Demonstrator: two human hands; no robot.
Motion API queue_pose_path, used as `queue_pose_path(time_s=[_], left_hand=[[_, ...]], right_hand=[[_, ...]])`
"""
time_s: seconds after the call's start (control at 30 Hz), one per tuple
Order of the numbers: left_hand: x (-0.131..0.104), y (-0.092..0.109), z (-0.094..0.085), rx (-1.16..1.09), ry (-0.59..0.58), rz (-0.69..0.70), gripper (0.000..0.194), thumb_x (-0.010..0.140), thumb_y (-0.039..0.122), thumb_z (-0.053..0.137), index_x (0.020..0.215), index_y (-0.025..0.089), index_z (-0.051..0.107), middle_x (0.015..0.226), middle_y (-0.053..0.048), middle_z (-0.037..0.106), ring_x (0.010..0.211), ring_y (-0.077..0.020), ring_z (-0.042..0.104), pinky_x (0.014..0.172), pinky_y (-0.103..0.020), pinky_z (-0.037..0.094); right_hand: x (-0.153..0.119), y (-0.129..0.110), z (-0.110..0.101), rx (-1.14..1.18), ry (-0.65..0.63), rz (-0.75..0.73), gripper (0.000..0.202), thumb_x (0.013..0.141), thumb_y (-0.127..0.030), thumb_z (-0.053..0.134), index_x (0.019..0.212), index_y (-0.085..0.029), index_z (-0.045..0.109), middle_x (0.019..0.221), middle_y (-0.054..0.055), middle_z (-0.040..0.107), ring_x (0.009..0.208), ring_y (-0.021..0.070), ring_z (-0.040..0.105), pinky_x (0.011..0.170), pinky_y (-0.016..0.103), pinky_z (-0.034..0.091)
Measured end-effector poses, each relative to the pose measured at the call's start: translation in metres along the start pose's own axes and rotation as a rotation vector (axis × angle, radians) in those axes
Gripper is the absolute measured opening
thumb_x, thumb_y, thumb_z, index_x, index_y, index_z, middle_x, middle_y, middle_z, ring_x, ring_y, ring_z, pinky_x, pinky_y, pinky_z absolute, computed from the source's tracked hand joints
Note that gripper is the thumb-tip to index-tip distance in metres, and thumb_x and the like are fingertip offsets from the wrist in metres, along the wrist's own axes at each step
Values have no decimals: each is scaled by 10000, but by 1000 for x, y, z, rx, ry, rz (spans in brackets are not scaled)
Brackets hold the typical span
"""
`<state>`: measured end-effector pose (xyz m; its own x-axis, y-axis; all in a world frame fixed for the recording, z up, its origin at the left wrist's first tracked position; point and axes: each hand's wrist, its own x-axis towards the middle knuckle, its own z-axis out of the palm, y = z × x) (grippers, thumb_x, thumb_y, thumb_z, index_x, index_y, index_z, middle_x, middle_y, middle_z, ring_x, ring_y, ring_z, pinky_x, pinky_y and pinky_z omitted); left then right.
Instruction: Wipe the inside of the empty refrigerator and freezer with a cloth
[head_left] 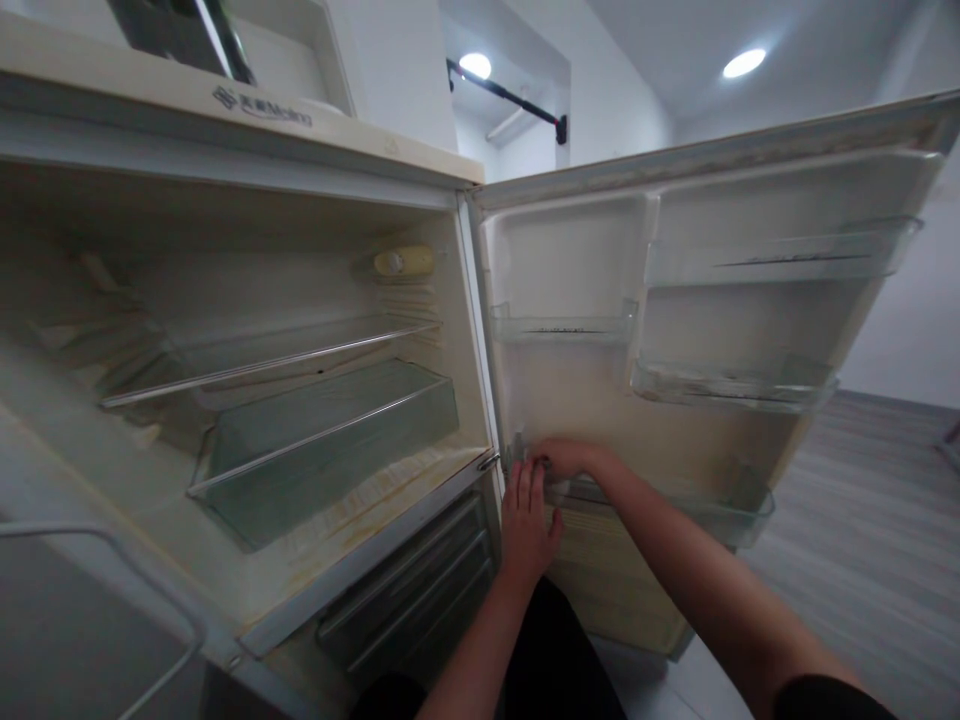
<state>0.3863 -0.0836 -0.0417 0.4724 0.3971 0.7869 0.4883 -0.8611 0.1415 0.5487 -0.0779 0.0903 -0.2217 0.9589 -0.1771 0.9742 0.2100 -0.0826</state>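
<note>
My right hand [566, 458] bends in at the hinge end of the lowest door bin [709, 518], low on the opened refrigerator door [600, 250]. Its fingers are curled, their tips lost behind my left hand [527, 535] and the bin's end, so I cannot tell how tightly they close or what they grip. My left fingers reach up side by side, almost straight, the thumb held apart; their tips overlap my right hand at that same corner, and whether they press or hold the bin there I cannot make out. The bin sits across the door, its near end largely covered by my hands and a middle stretch by my right forearm, while the clear far end shows.

Above it, the middle bin [735, 388], the upper bin [780, 260] and the small bin [562, 328] carry dark markings or smudges too blurred for me to read. Inside the cabinet, the glass shelf [300, 358] lies over a clear drawer [337, 450], and the back corner on the left fades into shadow. Below, the dark lower compartment [409, 590] is partly blocked by my left forearm and black-clad legs [562, 660]. A dark, shiny object [184, 40] on top of the refrigerator runs out of view, as does my right sleeve [825, 700].
</note>
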Motion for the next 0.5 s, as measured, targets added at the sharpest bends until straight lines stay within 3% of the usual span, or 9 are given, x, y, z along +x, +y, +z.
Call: queue_pose_path(time_s=[0.1, 0.2, 0.37, 0.5], left_hand=[[1, -5, -2, 10, 4, 32, 781, 913, 241, 615, 1597, 119, 259, 1621, -196, 416, 1557, -351, 293, 1201, -556, 417], [2, -9, -6, 12, -15, 59, 799, 912, 241, 624, 1606, 129, 242, 1617, -189, 428, 1558, -347, 293, 1201, -545, 421], [1, -10, -10, -6, -41, 48, 764, 932, 264, 609, 1603, 161, 259, 1618, -175, 435, 1559, -342, 298, 1194, -538, 425], [1, -6, -8, -24, -25, 35, 763, 928, 258, 610, 1601, 159, 266, 1616, -180, 438, 1551, -356, 313, 1185, -543, 422]], right_hand=[[23, -13, -6, -14, -12, -15, 355, 894, -114, 632, 1226, -110, 760, 1204, 137, 758, 967, 190, 719, 815, 224, 492], [11, -10, -7, -48, -52, 39, 319, 874, -165, 673, 1170, -123, 785, 1138, 132, 778, 919, 207, 721, 788, 252, 493], [-72, 31, 9, -101, -118, 258, 370, 717, -47, 675, 1039, -169, 809, 1030, 82, 790, 868, 198, 703, 759, 258, 476], [-153, 78, 30, -4, -32, 377, 278, 769, -25, 568, 875, -154, 790, 969, 93, 772, 860, 206, 676, 782, 273, 462]])
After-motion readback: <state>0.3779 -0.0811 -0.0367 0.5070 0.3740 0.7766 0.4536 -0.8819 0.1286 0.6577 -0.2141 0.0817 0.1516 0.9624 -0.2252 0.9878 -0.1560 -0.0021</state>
